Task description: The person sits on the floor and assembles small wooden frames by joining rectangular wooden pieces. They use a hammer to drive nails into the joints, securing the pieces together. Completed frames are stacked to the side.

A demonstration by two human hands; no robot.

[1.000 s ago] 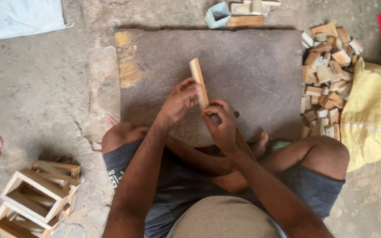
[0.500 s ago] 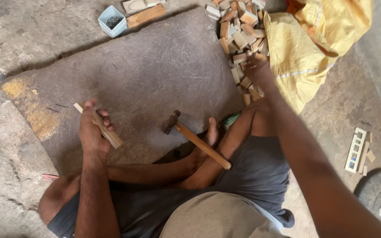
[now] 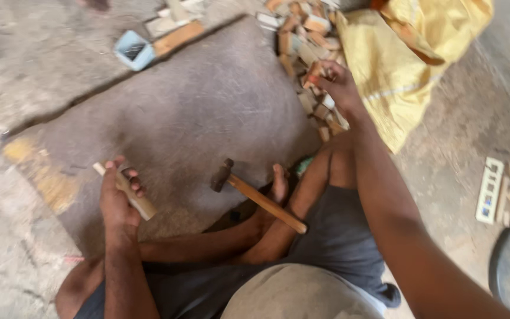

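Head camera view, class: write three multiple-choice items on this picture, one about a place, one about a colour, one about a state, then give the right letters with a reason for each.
1. Where does the hammer lie?
A. on the grey slab, handle across the person's leg
B. in the yellow sack
C. in the left hand

2. What colour is the sack beside the pile of wooden blocks?
A. blue
B. yellow
C. black

3. What is the left hand doing?
A. lying flat and empty
B. gripping a wooden stick
C. holding the hammer

Answers: 1 A, its head rests on the slab with no hand on it. 2 B, the sack is plainly yellow. 3 B, its fingers close around the wooden stick, while the right hand reaches to the blocks.
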